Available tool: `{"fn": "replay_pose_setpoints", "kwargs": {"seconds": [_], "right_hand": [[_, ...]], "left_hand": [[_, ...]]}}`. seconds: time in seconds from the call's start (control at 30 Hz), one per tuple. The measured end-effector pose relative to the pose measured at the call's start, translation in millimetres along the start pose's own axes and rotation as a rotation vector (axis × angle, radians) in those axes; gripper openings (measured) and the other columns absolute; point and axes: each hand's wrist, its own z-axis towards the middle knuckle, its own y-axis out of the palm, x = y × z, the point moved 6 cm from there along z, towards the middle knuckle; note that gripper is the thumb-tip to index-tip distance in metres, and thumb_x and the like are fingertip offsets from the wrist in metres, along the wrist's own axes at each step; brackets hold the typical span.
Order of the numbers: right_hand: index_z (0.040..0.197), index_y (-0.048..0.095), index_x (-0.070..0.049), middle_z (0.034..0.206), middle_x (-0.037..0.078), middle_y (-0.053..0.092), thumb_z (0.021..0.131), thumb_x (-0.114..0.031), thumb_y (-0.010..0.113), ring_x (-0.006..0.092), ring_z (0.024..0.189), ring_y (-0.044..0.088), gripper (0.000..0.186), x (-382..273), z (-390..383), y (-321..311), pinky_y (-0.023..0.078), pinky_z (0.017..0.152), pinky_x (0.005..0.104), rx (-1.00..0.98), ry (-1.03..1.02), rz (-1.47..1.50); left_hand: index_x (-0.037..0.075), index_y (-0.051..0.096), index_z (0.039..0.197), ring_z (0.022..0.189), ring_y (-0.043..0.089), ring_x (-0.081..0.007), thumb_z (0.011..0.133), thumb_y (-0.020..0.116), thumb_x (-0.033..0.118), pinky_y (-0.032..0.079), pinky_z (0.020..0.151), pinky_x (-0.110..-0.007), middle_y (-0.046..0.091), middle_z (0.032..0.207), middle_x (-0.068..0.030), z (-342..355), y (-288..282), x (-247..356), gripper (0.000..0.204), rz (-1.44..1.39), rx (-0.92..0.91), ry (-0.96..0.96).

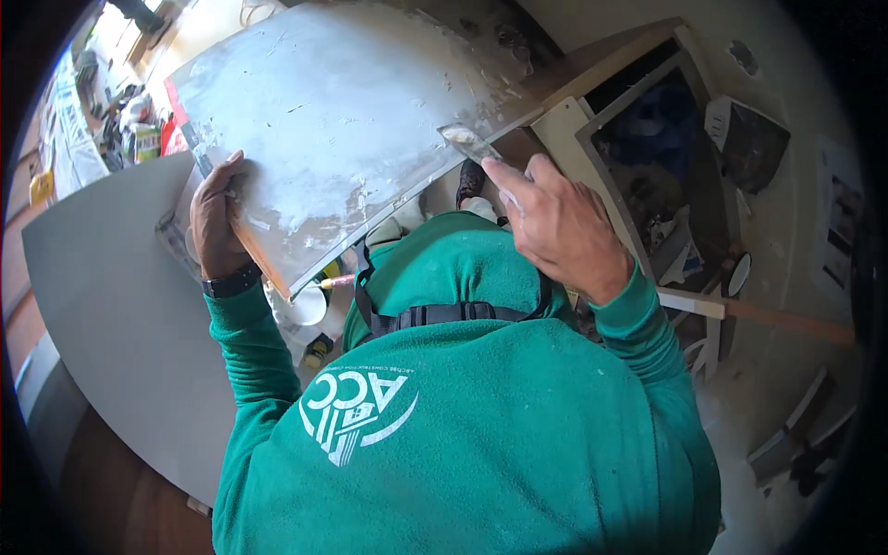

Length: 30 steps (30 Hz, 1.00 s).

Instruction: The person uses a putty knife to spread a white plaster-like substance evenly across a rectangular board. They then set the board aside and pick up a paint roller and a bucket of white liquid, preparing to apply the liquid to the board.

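A flat board (324, 83) smeared with white and grey filler lies tilted in front of me. My left hand (217, 213), with a dark band at the wrist, is closed around its left edge, thumb on the top face. In my right hand (566, 227) is a putty knife (467, 143), its blade coated with white paste. The blade sits at the board's near right edge, and the index finger stretches along it. My palm and curled fingers hide the handle. White residue marks the fingers.
To the left stands a large grey panel (102, 277). Bags and loose items (139, 129) are heaped at the far left, near another person's leg (141, 14). A wooden frame (592, 139) and a dark box (749, 146) are on the right. Below the board is a white container (305, 307).
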Motion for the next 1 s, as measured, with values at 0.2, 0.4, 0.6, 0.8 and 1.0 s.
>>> {"fn": "replay_pose_setpoints", "kwargs": {"seconds": [0.2, 0.4, 0.6, 0.8, 1.0], "right_hand": [[0.116, 0.064, -0.005, 0.088, 0.021, 0.056, 0.089, -0.015, 0.055, 0.0393, 0.076, 0.059, 0.03, 15, 95, 13, 0.049, 0.068, 0.0448, 0.066, -0.214, -0.128], [0.112, 0.065, -0.004, 0.082, 0.024, 0.061, 0.087, -0.015, 0.055, 0.0405, 0.076, 0.059, 0.029, 27, 98, 30, 0.05, 0.073, 0.0466, -0.114, -0.085, -0.004], [0.112, 0.067, -0.005, 0.083, 0.023, 0.062, 0.088, -0.017, 0.056, 0.0397, 0.079, 0.062, 0.029, 12, 143, 28, 0.051, 0.073, 0.0463, -0.2, -0.284, -0.058], [0.111, 0.067, -0.007, 0.086, 0.025, 0.064, 0.088, -0.018, 0.056, 0.0406, 0.073, 0.062, 0.028, 27, 156, 42, 0.052, 0.068, 0.0458, -0.057, -0.21, 0.093], [0.111, 0.067, -0.006, 0.085, 0.025, 0.064, 0.089, -0.019, 0.054, 0.0417, 0.077, 0.063, 0.029, 35, 166, 70, 0.051, 0.072, 0.0472, -0.116, -0.184, 0.125]], "left_hand": [[-0.001, 0.063, 0.095, 0.07, 0.062, -0.015, 0.089, 0.062, 0.014, 0.052, 0.065, -0.028, 0.065, 0.083, -0.0054, -23, -19, -8, 0.016, 0.056, 0.16, 0.192], [-0.001, 0.064, 0.089, 0.069, 0.061, -0.0128, 0.088, 0.063, 0.014, 0.049, 0.063, -0.026, 0.064, 0.081, -0.004, -28, -21, -15, 0.015, -0.059, 0.258, 0.074], [0.003, 0.064, 0.085, 0.064, 0.057, -0.0097, 0.087, 0.066, 0.017, 0.045, 0.059, -0.024, 0.06, 0.074, -0.0007, -35, -17, -2, 0.014, 0.255, 0.168, 0.339], [-0.007, 0.058, 0.12, 0.093, 0.056, -0.0154, 0.088, 0.053, 0.058, 0.044, 0.083, -0.03, 0.059, 0.101, -0.0055, -27, -44, -13, 0.073, 0.499, 0.171, 0.376], [-0.008, 0.057, 0.123, 0.098, 0.054, -0.0178, 0.087, 0.05, 0.061, 0.043, 0.086, -0.032, 0.057, 0.102, -0.0073, -22, -48, -20, 0.078, 0.337, 0.277, 0.141]]}}
